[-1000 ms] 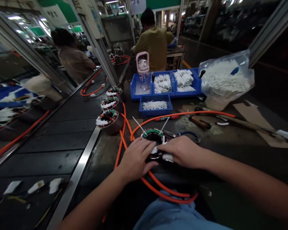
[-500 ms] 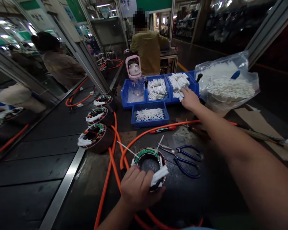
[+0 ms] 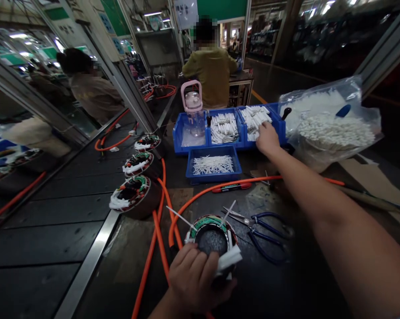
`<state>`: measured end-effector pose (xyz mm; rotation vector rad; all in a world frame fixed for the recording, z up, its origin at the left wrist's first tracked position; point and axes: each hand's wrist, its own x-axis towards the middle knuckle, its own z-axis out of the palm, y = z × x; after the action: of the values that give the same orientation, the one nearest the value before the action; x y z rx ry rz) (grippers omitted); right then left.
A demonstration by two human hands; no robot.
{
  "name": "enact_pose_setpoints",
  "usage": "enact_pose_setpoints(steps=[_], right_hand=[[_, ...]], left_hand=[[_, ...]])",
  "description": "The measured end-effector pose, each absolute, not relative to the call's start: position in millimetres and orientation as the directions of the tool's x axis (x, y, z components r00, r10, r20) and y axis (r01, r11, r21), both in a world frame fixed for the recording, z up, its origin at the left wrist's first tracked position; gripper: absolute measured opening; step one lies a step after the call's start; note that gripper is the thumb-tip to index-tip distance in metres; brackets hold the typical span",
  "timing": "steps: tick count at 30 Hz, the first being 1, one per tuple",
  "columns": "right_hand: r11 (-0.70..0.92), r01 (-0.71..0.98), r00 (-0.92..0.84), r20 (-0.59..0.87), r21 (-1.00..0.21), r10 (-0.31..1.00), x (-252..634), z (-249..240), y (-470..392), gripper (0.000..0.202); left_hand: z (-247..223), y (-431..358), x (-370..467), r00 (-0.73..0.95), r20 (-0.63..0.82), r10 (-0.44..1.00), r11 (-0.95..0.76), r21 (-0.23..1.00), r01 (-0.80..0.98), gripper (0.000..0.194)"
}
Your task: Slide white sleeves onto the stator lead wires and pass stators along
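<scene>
My left hand (image 3: 198, 274) is wrapped round the near side of a ring-shaped wound part (image 3: 212, 221) with green and white trim; white sleeves (image 3: 230, 258) stick out beside its fingers. Two thin white ties (image 3: 182, 217) stand up from the ring's far rim. My right hand (image 3: 268, 136) reaches into the right compartment of the blue bin (image 3: 276, 116), its fingers bent against the white tubes (image 3: 254, 118); whatever lies between the fingertips is too small to make out. Blue-handled scissors (image 3: 266, 230) lie right of the ring.
Three similar rings (image 3: 133, 195) stand at the left by orange hoses (image 3: 158, 221). A blue tray (image 3: 213, 177) of thin ties, a pink-handled bottle (image 3: 193, 115), a red marker (image 3: 231, 187) and a clear bag (image 3: 335, 128) of white pieces are ahead. Two people sit beyond.
The view has shifted, so the bench things appear lower and further right. My right hand has moved slightly deeper among the white tubes. My left hand still holds the ring.
</scene>
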<state>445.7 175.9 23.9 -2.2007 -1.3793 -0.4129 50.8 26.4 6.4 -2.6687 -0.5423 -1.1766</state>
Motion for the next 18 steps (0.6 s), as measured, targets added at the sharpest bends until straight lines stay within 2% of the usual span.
enact_pose_setpoints(steps=[3, 6, 8, 10, 12, 14, 18], right_hand=[[-0.287, 0.904, 0.422, 0.562, -0.316, 0.712, 427, 34, 141, 0.045], [-0.078, 0.846, 0.439, 0.606, -0.527, 0.664, 387, 39, 84, 0.029], [0.045, 0.724, 0.482, 0.551, -0.688, 0.681, 351, 42, 36, 0.019], [0.126, 0.600, 0.421, 0.446, -0.790, 0.790, 314, 43, -12, 0.014], [0.185, 0.516, 0.251, 0.354, -0.836, 0.901, 284, 42, -54, 0.011], [0.192, 0.433, 0.136, 0.274, -0.881, 0.952, 264, 36, -83, 0.011], [0.142, 0.414, 0.187, 0.237, -0.899, 0.953, 248, 22, -98, 0.012]], left_hand=[[5, 28, 50, 0.629, 0.739, 0.244, -0.920, -0.029, 0.390, 0.034], [5, 27, 50, 0.646, 0.722, 0.247, -0.919, -0.038, 0.393, 0.037], [6, 25, 50, 0.666, 0.699, 0.258, -0.915, -0.044, 0.401, 0.037], [8, 23, 49, 0.690, 0.665, 0.286, -0.909, -0.039, 0.414, 0.037], [10, 20, 48, 0.710, 0.627, 0.319, -0.904, -0.023, 0.426, 0.038], [12, 18, 46, 0.726, 0.593, 0.348, -0.900, -0.005, 0.435, 0.039], [16, 14, 44, 0.749, 0.547, 0.375, -0.901, 0.025, 0.433, 0.041]])
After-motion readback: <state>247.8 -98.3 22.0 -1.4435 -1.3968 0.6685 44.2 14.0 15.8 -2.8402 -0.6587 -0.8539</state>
